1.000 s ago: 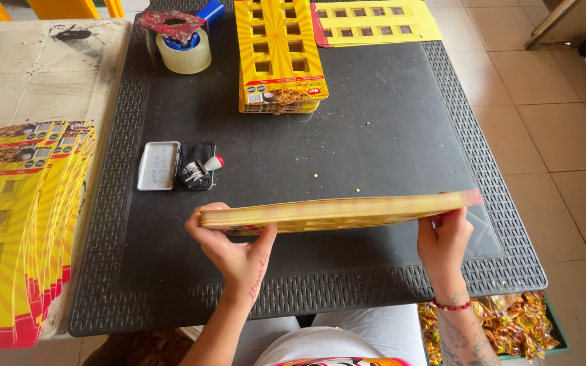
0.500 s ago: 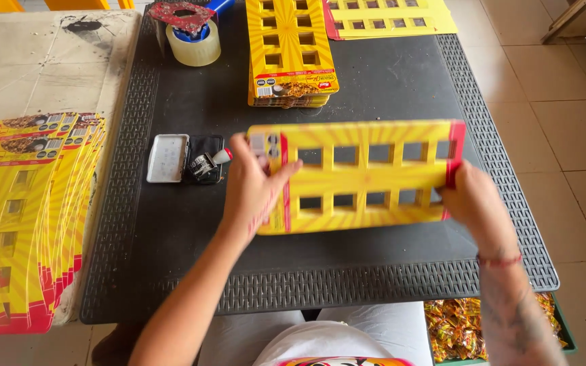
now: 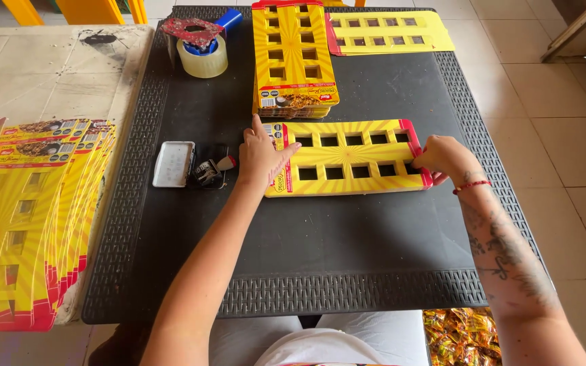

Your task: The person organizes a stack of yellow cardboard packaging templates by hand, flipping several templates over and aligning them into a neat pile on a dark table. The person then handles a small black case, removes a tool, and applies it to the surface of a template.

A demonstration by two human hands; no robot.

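Taking the yellow cut-out card [image 3: 350, 157] lying flat mid-bench [image 3: 306, 237] as my mark: far to its left I see a fanned stack of flat cards [image 3: 22, 217], nearer it a small white tray [image 3: 173, 163] and a dark clip-like object [image 3: 208, 171]. My left hand [image 3: 264, 157] lies spread on the card's left end, its grip pressing the card down, not pinching. Beyond the card sits a finished stack [image 3: 294, 57], with a tape dispenser [image 3: 201, 47] left of that. My right hand [image 3: 445, 159] pinches the card's right edge. I judge the card could skew or crease if the right grip pulls while the left palm slips.
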